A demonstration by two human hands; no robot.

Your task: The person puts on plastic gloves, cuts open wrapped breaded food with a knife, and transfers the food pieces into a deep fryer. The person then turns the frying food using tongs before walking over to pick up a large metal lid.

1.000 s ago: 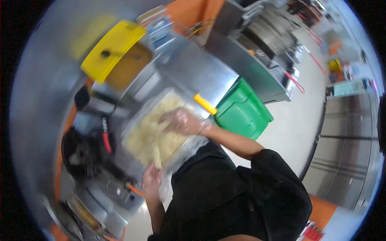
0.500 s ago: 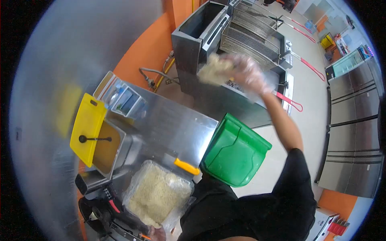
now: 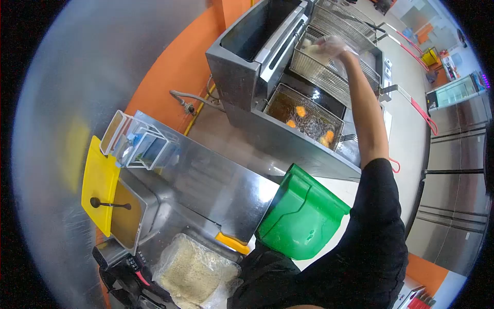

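Observation:
My right hand point(image 3: 333, 47), in a clear plastic glove, reaches over a raised wire fry basket point(image 3: 329, 72) at the fryer. Pale breaded pieces point(image 3: 312, 50) are at its curled fingertips, partly hidden by the glove. Nearer to me, a second fry basket point(image 3: 277, 105) sits in bubbling oil with several orange-brown fried pieces point(image 3: 301, 111) in it. My left hand is out of view. At the bottom, a plastic-lined container of pale breading crumbs point(image 3: 193, 273) stands near my body.
A green bin point(image 3: 303, 221) stands between the steel table point(image 3: 211, 175) and the fryer. On the table are a yellow-handled knife point(image 3: 231, 242), a yellow board point(image 3: 100, 180) with a black ladle point(image 3: 110, 204), and a steel pan point(image 3: 146, 206). Red basket handles point(image 3: 424, 116) stick out into the aisle.
My right hand has moved farther over the fryer with the breaded pieces, from the near basket to the one beyond. My left hand has left the bottom edge. The view has shifted.

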